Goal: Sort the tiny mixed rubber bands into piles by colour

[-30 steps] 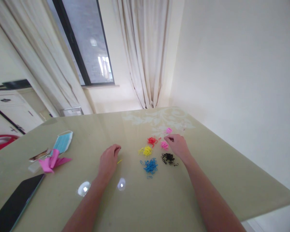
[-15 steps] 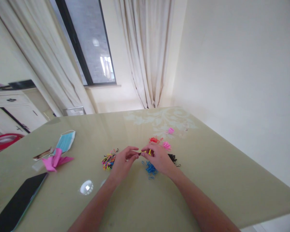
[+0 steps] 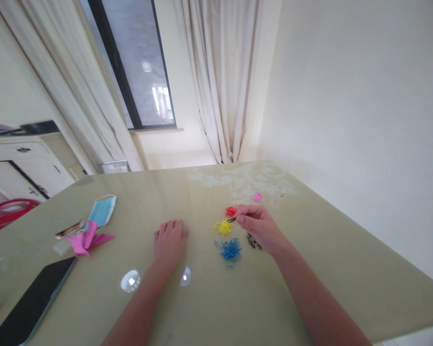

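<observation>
While right grip [image 3: 259, 227] pinches black band [image 3: 231, 220], left grip [image 3: 169, 244] unclear, phone [image 3: 32, 300], mask [image 3: 102, 212] farther left.

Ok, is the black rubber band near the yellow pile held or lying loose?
Held: the black rubber band sticks out from the pinch of the right hand, near the yellow pile.

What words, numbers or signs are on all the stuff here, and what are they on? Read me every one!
There are none that I can read.
Small brown strip by the blue mask: too small and blurred to tell whether it has writing.
Black-faced device: no letters or numbers show.
White pattern on the table: leafy decoration, not words.
</observation>
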Demonstrator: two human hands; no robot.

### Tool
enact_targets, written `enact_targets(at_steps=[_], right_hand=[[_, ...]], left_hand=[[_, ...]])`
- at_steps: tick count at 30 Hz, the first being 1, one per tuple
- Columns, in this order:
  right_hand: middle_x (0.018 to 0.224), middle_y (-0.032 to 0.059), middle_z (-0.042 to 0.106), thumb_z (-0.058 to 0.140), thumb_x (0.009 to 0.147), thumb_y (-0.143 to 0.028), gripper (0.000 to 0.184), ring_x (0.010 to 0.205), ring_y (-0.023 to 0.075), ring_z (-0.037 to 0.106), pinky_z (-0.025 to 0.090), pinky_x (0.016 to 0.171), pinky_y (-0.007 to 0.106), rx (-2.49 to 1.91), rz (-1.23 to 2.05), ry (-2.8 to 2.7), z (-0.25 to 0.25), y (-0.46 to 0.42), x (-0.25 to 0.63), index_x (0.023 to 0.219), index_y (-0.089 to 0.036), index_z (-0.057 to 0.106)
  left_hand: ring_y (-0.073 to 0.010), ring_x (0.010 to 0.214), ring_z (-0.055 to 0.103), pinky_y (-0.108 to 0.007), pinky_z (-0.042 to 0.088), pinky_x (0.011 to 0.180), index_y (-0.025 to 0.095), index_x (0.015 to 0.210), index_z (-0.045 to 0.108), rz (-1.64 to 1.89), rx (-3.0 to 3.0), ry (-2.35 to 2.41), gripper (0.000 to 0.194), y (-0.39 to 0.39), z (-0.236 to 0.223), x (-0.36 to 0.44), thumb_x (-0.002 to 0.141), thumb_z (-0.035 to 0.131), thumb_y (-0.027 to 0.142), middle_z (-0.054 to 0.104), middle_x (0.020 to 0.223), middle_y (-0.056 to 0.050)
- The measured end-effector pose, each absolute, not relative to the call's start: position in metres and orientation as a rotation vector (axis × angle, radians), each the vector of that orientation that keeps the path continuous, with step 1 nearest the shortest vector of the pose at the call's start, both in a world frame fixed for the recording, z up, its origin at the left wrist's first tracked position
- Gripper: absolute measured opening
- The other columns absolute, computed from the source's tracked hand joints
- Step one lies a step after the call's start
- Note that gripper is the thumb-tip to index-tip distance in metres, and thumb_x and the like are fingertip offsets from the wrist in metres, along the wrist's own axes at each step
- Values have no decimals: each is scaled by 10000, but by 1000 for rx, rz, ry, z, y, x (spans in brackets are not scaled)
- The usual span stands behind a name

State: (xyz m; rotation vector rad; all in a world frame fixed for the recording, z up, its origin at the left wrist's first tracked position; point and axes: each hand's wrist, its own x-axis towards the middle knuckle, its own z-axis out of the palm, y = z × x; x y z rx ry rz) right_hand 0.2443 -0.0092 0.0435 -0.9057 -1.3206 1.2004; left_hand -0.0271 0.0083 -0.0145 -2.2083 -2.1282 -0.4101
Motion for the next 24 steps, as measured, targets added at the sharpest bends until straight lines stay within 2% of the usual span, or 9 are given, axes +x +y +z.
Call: enact_targets(at_steps=[6,9,13,17,20,24], right_hand=[[700,11,638,911,648,-471,303,699,170,573,430,620,292,-771,1267,-1241,54,-13,249,708,-224,745],[694,18,645,897,659,-467,304,670,165,562,415,605,289,-853,1259,-1261,54,-9,259,712,-211,741],[625,-12,599,894,665,-449,298,577,129,479,371,571,278,-961,1280,-1261,53,-4,277,716,-198,740],[615,-19,587,910,633,-454,321,557,114,429,333,536,264,-970,1258,-1233,53,-1,286,698,-194,735],[605,-21,583,902,655,-468,327,555,114,435,348,536,261,-963,1237,-1279,52,0,290,704,-191,736],[702,25,686,858,735,-462,313,661,157,576,459,656,292,-1095,1218,-1528,52,0,305,771,-165,769]], left_hand=[[-273,1086,654,-366,478,942,196,1094,737,-353,-2321,-2082,315,17,-15,-32,1026,430,217,713,1139,-121],[-274,1063,663,-369,476,927,204,1051,737,-379,-2348,-2071,281,18,-14,-33,1010,459,192,728,1103,-100],[-277,1050,673,-389,476,908,200,1069,710,-416,-2346,-2075,245,17,-13,-32,999,477,181,748,1090,-98],[-289,1089,662,-410,470,924,200,1149,711,-411,-2313,-2028,331,17,-14,-31,1016,410,164,742,1143,-112],[-297,1093,652,-417,469,930,195,1161,727,-421,-2297,-2015,357,17,-16,-32,1018,401,166,737,1157,-116],[-310,1061,654,-430,478,910,186,1114,738,-497,-2281,-2020,340,18,-17,-34,1023,412,221,741,1124,-124]])
